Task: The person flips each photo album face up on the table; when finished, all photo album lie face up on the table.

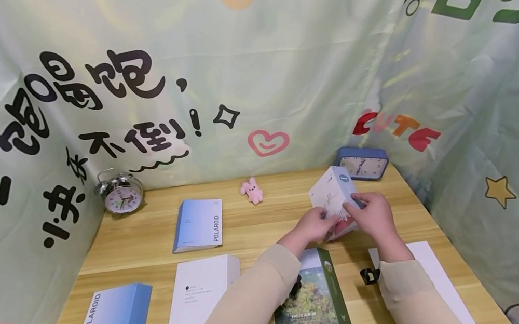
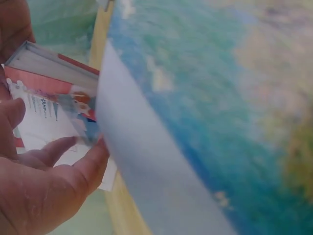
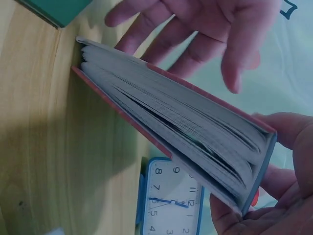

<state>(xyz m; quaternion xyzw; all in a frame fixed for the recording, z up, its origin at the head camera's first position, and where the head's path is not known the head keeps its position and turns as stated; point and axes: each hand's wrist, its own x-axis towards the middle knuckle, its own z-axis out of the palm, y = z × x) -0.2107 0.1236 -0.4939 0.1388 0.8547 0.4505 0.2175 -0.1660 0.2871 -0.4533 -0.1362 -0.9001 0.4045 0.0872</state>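
Note:
A thick album (image 1: 330,194) is raised near the back right of the table. Its covers are partly red, with a printed white layer over part of them, and its page edges (image 3: 171,112) show in the right wrist view. My right hand (image 1: 377,216) grips it by the spine, thumb and fingers on opposite covers. My left hand (image 1: 313,224) touches the cover; in the left wrist view its fingers (image 2: 93,159) lie extended against the printed face. The green-spined photo album (image 1: 310,298) lies beneath my left forearm and fills much of the left wrist view.
A blue clock (image 1: 364,162) stands close behind the raised album. Along the table are a pink plush toy (image 1: 252,191), a silver alarm clock (image 1: 122,196), two blue Polaroid albums (image 1: 197,224), a white box-like album (image 1: 202,298) and a white sheet (image 1: 431,265) under my right forearm.

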